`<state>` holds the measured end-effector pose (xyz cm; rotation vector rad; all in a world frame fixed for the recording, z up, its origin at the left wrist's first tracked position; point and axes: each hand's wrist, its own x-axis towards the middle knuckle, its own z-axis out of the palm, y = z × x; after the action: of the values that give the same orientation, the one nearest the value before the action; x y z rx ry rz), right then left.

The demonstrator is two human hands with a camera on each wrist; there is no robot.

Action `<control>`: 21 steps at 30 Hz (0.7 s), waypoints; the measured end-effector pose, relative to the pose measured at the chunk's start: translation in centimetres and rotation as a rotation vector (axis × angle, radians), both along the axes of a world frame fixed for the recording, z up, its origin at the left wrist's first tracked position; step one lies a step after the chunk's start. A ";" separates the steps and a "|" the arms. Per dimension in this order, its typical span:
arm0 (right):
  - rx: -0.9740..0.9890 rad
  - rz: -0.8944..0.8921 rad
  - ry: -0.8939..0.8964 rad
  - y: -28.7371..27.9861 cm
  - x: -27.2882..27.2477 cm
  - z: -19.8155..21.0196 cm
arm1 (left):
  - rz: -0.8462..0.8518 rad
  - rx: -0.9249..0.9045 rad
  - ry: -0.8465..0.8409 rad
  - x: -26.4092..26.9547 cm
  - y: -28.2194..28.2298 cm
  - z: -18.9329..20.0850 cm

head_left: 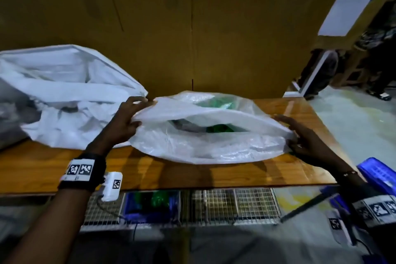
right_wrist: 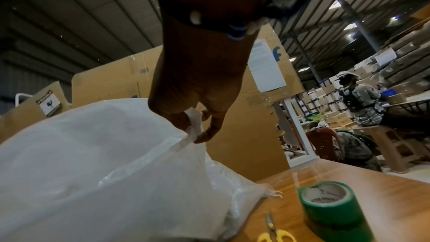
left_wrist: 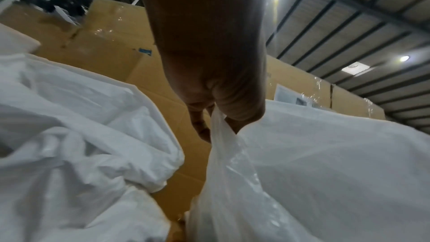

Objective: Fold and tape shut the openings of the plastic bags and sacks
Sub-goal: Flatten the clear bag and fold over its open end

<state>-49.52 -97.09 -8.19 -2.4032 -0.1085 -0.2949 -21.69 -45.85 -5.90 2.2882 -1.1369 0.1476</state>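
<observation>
A translucent white plastic sack (head_left: 205, 141) lies on the wooden table (head_left: 150, 169), its mouth gaping towards me with green and grey contents inside. My left hand (head_left: 130, 113) pinches the left end of the sack's opening (left_wrist: 218, 126) between thumb and fingers. My right hand (head_left: 300, 135) pinches the right end (right_wrist: 194, 128) the same way. The opening is stretched between both hands. A second, larger white sack (head_left: 64, 92) lies open at the left, nearly touching my left hand.
A green tape roll (right_wrist: 330, 203) and yellow-handled scissors (right_wrist: 274, 233) lie on the table right of the sack. Cardboard sheets (head_left: 214, 38) wall off the table's far edge. A blue crate (head_left: 379, 173) sits at the right. A person (right_wrist: 363, 102) stands far right.
</observation>
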 end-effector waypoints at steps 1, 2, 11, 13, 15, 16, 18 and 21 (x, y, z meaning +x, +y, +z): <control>-0.042 0.035 0.016 0.3 -0.7 -0.3 | -0.045 0.038 -0.020 -0.5 0.7 -0.5; -0.088 0.083 0.022 0.6 -1.4 -0.6 | -0.088 0.072 -0.038 -1.2 1.3 -1.0; -0.621 0.178 0.317 5.8 -6.6 -10.8 | -0.224 0.541 0.001 -6.3 7.1 -11.9; -0.633 0.191 0.369 7.2 -7.4 -13.0 | -0.270 0.562 0.038 -6.9 8.2 -14.4; -0.587 0.147 0.351 8.9 -7.6 -13.7 | -0.225 0.583 0.066 -7.5 8.4 -15.1; -0.550 0.100 0.304 9.9 -7.4 -13.7 | -0.195 0.570 0.064 -7.7 8.0 -15.1; -0.494 -0.003 0.157 12.0 -6.4 -13.0 | -0.146 0.446 0.000 -8.3 6.6 -14.1; -0.401 -0.141 -0.047 15.4 -3.6 -11.5 | -0.072 0.257 -0.109 -8.4 2.5 -12.5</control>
<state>-53.17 -81.69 -19.72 -2.8090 -0.0199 -0.4280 -30.13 -43.31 -18.37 2.4832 -1.3606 0.1043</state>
